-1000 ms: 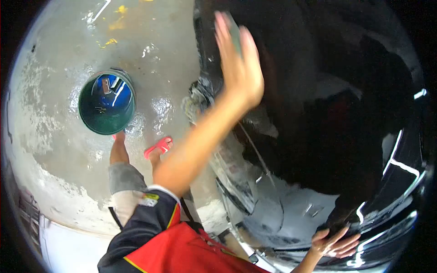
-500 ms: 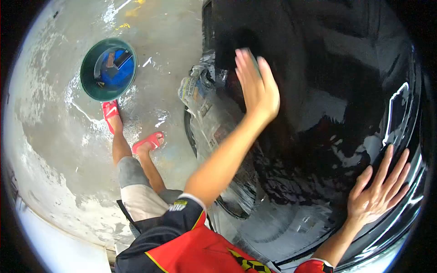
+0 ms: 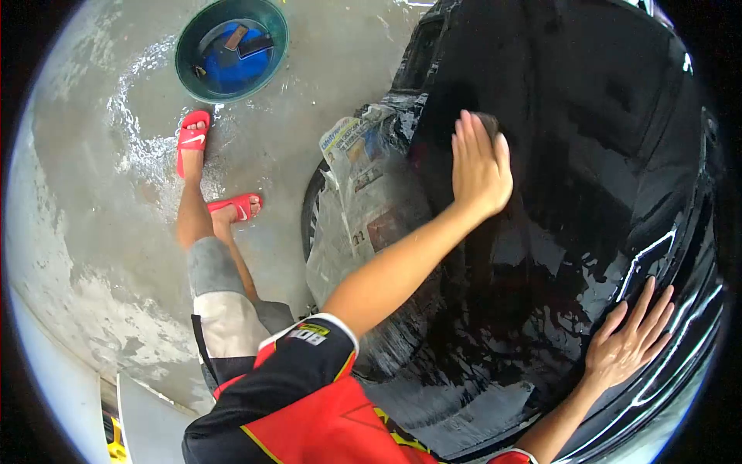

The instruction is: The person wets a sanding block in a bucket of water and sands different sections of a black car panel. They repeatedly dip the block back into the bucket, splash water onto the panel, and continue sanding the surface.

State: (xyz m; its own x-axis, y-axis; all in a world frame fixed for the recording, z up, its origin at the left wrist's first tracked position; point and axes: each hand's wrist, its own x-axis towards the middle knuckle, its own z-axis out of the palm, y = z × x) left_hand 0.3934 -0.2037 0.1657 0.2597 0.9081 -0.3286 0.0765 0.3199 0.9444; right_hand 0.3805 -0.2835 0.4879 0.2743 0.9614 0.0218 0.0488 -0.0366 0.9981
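Observation:
My left hand [image 3: 481, 174] presses down on a wet, glossy black car panel [image 3: 541, 178]. Under its fingers is a dark flat pad [image 3: 487, 124], gripped between thumb and fingers, with only its far edge showing. My right hand [image 3: 627, 336] rests flat near the panel's right edge, fingers spread and holding nothing. A greyish, dull wet patch [image 3: 456, 417] covers the panel's near part.
Newspaper and plastic sheeting [image 3: 363, 209] cover the wheel area beside my left forearm. A green tub [image 3: 185, 69] with blue inside holds a brown block [image 3: 236, 38] and a black block [image 3: 255, 46]. The concrete floor [image 3: 309, 100] is wet.
The view has shifted, so the tub sits higher and farther right. My left hand has stayed on the panel with the pad, at a somewhat different spot; my right hand still lies flat.

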